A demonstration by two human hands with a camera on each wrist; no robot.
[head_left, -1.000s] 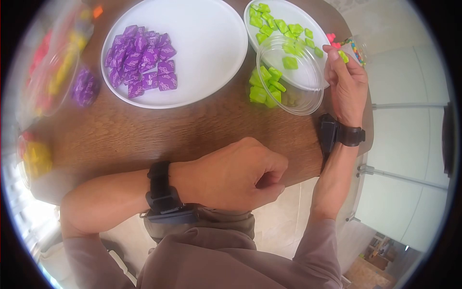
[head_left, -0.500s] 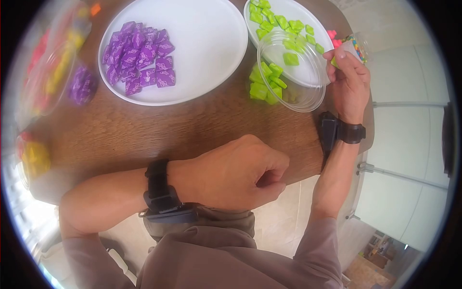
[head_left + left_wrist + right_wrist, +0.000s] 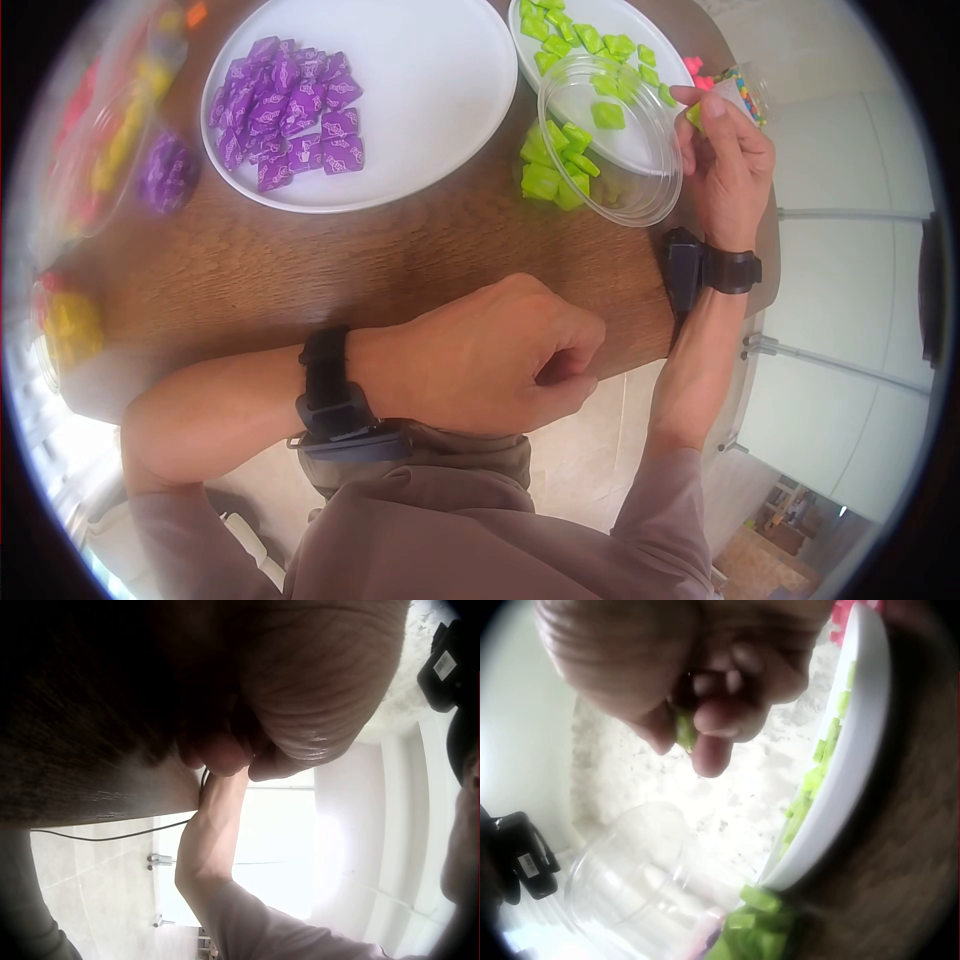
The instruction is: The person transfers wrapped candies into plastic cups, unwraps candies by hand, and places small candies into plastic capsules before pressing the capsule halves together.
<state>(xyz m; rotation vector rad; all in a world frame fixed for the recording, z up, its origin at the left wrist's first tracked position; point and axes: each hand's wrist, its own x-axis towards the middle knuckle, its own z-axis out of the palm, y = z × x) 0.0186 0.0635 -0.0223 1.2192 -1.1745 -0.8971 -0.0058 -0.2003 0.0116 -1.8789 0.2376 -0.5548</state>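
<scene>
My right hand (image 3: 732, 165) pinches a small green wrapped candy (image 3: 685, 729) between thumb and fingertips, raised beside the near right edge of a white plate (image 3: 655, 160). Several more green candies (image 3: 607, 116) lie spread on that plate. Left of this hand is a clear plastic tub (image 3: 650, 205). Its rim overlaps the plate in the head view, and a heap of green candies (image 3: 555, 180) shows through its lower wall. My left hand (image 3: 490, 350) stays low at the table's front edge, fingers loosely curled, with nothing visible in it.
A larger white plate (image 3: 430, 150) holds a pile of purple wrapped candies (image 3: 285, 105). Along the left edge are a purple bundle (image 3: 168, 172), a clear container (image 3: 115, 160) and a yellow-filled one (image 3: 72, 325). Pink pieces (image 3: 702, 75) and colourful beads (image 3: 745, 95) lie beyond the right hand.
The green candy has turned and shifted left within my right fingertips, as the fingers bent toward the tub. My left hand has kept its pose.
</scene>
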